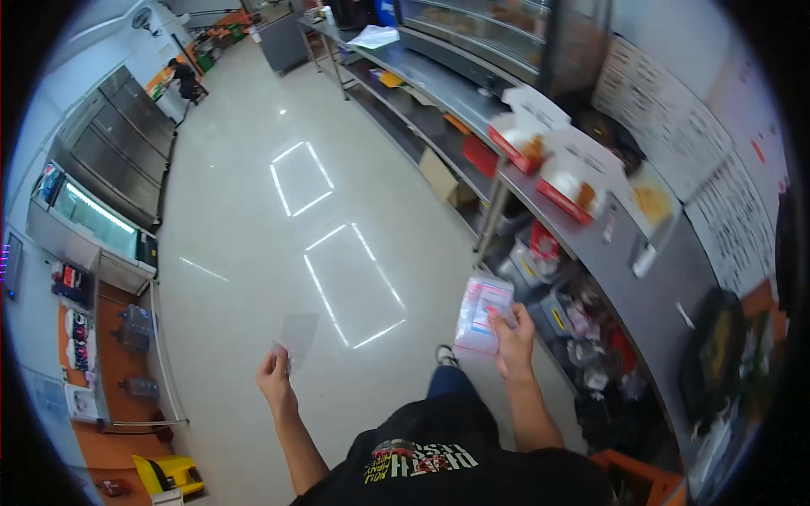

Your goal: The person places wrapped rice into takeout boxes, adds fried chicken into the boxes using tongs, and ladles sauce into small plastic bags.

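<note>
Head view: left hand (275, 371) pinches a film (300, 336), right hand (513, 341) grips a pack (479, 308) left of the desk (645, 308); seemingly separating packaging, next likely needing one hand freed.

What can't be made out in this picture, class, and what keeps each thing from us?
In the head view:
Print on the pack: too small, partly covered by the right hand.
Exact edges of the clear plastic in the left hand: see-through, faint.
Words on the wall sheets: too small.
The distant person's hands: too small.
</note>
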A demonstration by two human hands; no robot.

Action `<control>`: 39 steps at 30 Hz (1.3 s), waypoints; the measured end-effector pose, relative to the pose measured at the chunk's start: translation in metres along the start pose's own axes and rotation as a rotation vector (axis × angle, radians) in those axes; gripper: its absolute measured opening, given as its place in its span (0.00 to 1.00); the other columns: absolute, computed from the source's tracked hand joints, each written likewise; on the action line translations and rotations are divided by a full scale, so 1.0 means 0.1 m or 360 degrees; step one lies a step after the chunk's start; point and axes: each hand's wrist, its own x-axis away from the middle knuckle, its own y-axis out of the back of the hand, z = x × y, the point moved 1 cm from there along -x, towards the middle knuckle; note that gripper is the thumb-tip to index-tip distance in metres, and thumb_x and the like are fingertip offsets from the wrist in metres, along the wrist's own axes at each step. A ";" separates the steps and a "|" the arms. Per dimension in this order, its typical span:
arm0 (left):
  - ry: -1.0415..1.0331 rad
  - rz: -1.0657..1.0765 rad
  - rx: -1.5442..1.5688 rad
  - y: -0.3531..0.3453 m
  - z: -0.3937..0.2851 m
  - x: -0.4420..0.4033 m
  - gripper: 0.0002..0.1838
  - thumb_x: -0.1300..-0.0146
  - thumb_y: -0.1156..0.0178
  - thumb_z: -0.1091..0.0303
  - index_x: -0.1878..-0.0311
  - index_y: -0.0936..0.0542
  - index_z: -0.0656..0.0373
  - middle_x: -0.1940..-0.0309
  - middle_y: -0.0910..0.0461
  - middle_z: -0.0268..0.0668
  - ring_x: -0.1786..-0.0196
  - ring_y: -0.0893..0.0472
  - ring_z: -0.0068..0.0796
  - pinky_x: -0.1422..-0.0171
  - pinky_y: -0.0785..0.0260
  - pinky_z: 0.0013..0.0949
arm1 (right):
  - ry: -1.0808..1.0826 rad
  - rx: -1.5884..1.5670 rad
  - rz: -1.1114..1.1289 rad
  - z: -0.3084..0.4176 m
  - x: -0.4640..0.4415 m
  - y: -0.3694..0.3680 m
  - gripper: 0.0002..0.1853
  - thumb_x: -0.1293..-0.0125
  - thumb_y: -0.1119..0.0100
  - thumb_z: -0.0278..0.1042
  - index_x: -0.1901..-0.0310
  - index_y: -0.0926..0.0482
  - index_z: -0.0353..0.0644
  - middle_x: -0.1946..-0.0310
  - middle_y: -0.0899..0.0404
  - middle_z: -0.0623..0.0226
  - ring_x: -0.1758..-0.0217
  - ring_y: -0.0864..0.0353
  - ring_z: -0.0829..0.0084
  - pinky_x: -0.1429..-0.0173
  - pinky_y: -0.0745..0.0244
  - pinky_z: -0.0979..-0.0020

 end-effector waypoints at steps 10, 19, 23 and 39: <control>0.0202 -0.0852 0.0028 0.02 0.30 -2.83 0.12 0.29 0.36 0.70 0.50 0.17 0.70 0.59 0.16 0.35 0.56 0.20 0.22 0.52 0.29 0.26 | -0.0435 0.0132 0.0911 -1.16 -3.38 -3.80 0.11 0.35 0.32 0.20 0.64 0.27 0.44 0.66 0.22 0.72 0.63 0.22 0.83 0.58 0.22 0.76; 0.0093 -0.0107 0.0010 -2.73 -1.02 -7.37 0.10 0.33 0.34 0.71 0.54 0.16 0.69 0.63 0.17 0.31 0.61 0.23 0.19 0.55 0.32 0.25 | -0.0608 -0.0137 0.0261 -1.41 -5.93 -5.75 0.12 0.37 0.33 0.19 0.58 0.27 0.43 0.61 0.19 0.66 0.59 0.17 0.73 0.52 0.16 0.66; -0.0068 0.0142 0.0063 -4.05 -1.41 -9.44 0.12 0.35 0.31 0.69 0.56 0.16 0.71 0.66 0.18 0.29 0.63 0.25 0.17 0.57 0.34 0.24 | -0.0273 -0.0183 -0.0085 -1.59 -7.64 -6.25 0.13 0.38 0.33 0.19 0.57 0.27 0.42 0.60 0.19 0.65 0.58 0.16 0.71 0.51 0.17 0.65; 0.0133 -0.0576 0.0004 -4.50 -1.47 -15.45 0.16 0.34 0.33 0.69 0.48 0.17 0.71 0.56 0.14 0.39 0.55 0.18 0.25 0.49 0.25 0.29 | -0.0069 0.0176 0.0408 -2.91 -13.49 -11.65 0.10 0.38 0.32 0.21 0.59 0.25 0.38 0.63 0.22 0.67 0.61 0.21 0.77 0.56 0.22 0.74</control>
